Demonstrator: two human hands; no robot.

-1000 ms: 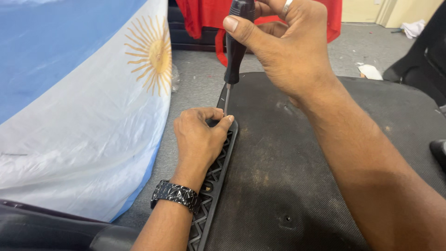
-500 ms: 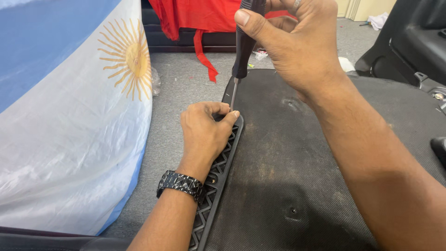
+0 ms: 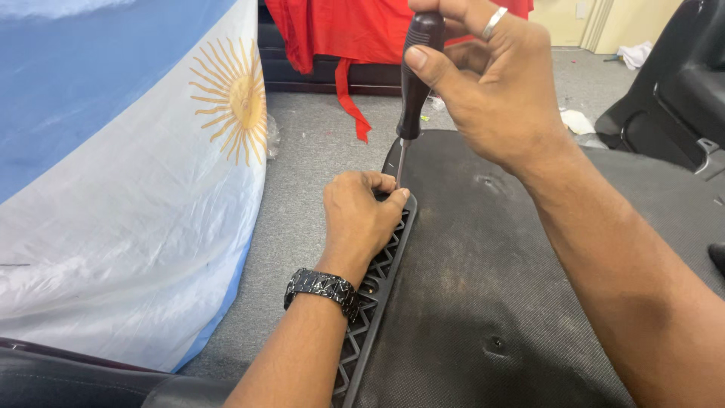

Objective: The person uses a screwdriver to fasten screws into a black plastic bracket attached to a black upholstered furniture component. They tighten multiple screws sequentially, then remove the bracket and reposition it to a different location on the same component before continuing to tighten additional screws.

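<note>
A large dark panel covered in grey-black carpet fabric (image 3: 491, 272) lies in front of me, with a black plastic lattice edge strip (image 3: 376, 295) along its left side. My left hand (image 3: 359, 219), with a dark metal watch on the wrist, grips the top of that strip and pinches the tip of a screwdriver. The screwdriver (image 3: 414, 83) stands nearly upright, its dark handle held in my right hand (image 3: 491, 91), which wears a silver ring. The metal shaft (image 3: 399, 162) runs down to my left fingers; the tip itself is hidden.
A light blue and white cloth with a yellow sun (image 3: 113, 174) hangs at the left. Red fabric (image 3: 340, 30) drapes over dark furniture at the back. Grey carpet floor (image 3: 302, 189) lies between. A black plastic part (image 3: 672, 98) stands at the right.
The view has shifted slightly; the screwdriver stays upright at the same spot on the strip, and both hands keep their grip.
</note>
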